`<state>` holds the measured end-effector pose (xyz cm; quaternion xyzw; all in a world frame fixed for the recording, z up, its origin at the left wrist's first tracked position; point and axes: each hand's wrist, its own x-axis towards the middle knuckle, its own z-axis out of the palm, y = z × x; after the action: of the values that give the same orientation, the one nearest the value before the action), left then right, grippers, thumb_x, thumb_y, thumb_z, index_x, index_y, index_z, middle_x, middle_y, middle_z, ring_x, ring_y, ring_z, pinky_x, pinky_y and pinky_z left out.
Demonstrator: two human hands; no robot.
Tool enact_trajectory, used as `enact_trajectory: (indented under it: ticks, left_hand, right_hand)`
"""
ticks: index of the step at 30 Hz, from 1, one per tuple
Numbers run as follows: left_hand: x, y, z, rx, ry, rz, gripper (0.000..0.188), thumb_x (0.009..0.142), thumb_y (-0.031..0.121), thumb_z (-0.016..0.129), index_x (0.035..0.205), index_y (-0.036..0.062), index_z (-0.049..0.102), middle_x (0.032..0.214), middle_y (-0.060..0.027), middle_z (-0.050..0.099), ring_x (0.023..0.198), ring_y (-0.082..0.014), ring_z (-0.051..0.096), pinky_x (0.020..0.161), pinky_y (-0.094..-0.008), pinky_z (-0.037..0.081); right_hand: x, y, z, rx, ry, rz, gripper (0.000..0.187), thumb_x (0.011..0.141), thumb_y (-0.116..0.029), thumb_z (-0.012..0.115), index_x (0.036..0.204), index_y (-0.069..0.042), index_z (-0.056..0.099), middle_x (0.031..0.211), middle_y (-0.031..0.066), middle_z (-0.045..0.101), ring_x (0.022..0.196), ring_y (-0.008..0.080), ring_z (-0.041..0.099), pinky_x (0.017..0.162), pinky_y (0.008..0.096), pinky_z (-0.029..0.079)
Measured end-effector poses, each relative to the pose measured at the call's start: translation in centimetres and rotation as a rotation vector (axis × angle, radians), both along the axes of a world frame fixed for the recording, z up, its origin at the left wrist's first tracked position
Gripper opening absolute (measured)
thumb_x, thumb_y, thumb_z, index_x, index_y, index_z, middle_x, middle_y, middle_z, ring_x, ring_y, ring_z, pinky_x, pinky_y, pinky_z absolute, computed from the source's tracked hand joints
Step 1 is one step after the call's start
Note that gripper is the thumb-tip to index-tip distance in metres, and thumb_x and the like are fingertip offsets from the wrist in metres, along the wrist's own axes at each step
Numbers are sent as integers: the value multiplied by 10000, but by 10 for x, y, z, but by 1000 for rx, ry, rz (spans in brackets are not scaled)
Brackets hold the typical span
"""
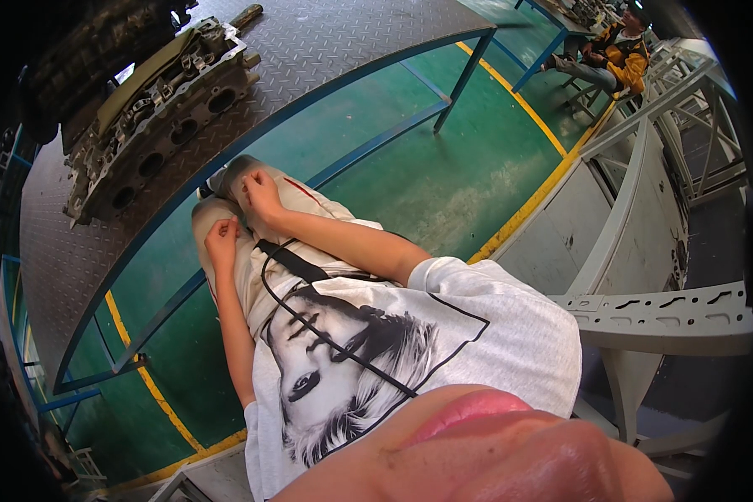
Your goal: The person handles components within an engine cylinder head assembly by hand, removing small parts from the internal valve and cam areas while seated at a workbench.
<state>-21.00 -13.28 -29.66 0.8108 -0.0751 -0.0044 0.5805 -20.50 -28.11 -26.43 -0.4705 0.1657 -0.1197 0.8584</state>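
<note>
My left hand [222,242] rests on my left thigh, its fingers curled in. On the other thigh lies my right hand [262,195], fingers also bent and drawn together. No object shows in either one, though the palms are turned out of sight. The two hands are close but apart, over my light trousers [314,201]. Beyond my knees, at the left, a greasy metal engine cylinder head [184,131] with a row of round ports lies on a table [343,38] with a tread-plate top. Neither hand touches it.
The table's blue frame [468,71] runs in front of my knees. A larger dark engine part [100,50] stands behind the cylinder head. Grey metal framework [669,318] is at my right. At the far right sits another person [623,54] beside another blue-legged table. Yellow lines [527,109] cross the green floor.
</note>
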Motion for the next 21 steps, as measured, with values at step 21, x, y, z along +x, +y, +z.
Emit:
enact_trajectory:
  ticks: [21]
  left_hand:
    - [4, 5, -6, -99, 57, 12, 166, 858, 169, 646, 848, 5, 624, 709, -11, 613, 611, -61, 541, 530, -194, 409]
  right_hand:
    - [4, 1, -4, -49, 10, -90, 117, 864, -148, 566, 859, -36, 532, 700, 39, 551, 582, 109, 500, 505, 244, 392]
